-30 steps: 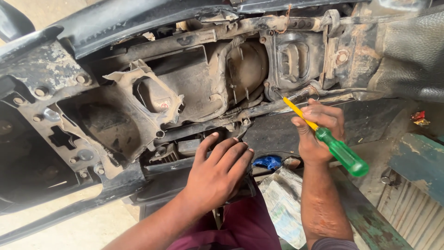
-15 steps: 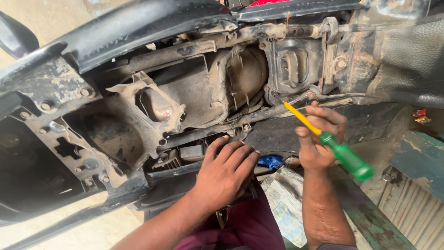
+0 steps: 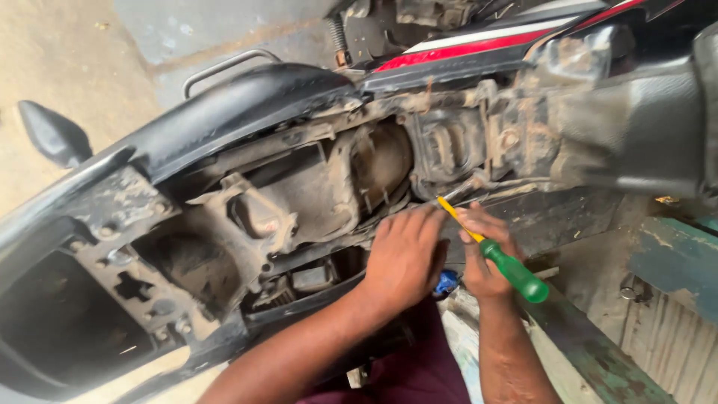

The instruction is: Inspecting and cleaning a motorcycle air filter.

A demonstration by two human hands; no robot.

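A scooter lies tipped on its side, its dirty underside (image 3: 314,194) facing me with the engine casing (image 3: 378,168) and a grimy frame bracket (image 3: 449,146) exposed. My right hand (image 3: 486,251) grips a screwdriver (image 3: 512,271) with a green handle and a yellow shaft, the tip pointing up-left at the frame near the bracket. My left hand (image 3: 404,258) rests flat, fingers together, on the lower edge of the underside right beside the screwdriver tip, holding nothing.
A black seat and grab rail (image 3: 232,97) run along the top. A black mirror (image 3: 52,135) sticks out at left. A worn green wooden bench (image 3: 658,262) stands at right, a blue object (image 3: 446,282) below my hands. Concrete floor behind.
My view has tilted up and left, showing more of the seat and floor. My left hand has slid right and up to the screwdriver tip; my right hand still holds the screwdriver.
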